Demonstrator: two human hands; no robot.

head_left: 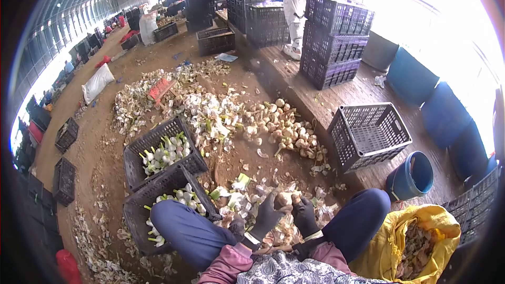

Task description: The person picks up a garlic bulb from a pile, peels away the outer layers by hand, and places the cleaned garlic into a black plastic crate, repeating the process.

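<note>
A pale garlic bulb [285, 199] is between my two hands, low in the middle of the view. My left hand [267, 213], in a dark glove, has its fingers closed against the bulb's left side. From the right, my right hand [304, 215], gloved as well, grips the bulb near its top; its fingertips are partly hidden. Papery skins [273, 237] lie beneath both hands. Ahead on the ground is a heap of unpeeled garlic bulbs [286, 129]. Peeled white garlic with green stems [167, 153] fills part of a black crate [138, 172] on my left.
A second black crate [138, 234] with peeled garlic stands against my left knee. Garlic skins [202, 110] cover the ground ahead. On the raised ledge are a black crate [342, 152], stacked crates [334, 39] and a person's legs [295, 16]. A blue bucket [395, 181] and yellow sack [381, 252] sit right.
</note>
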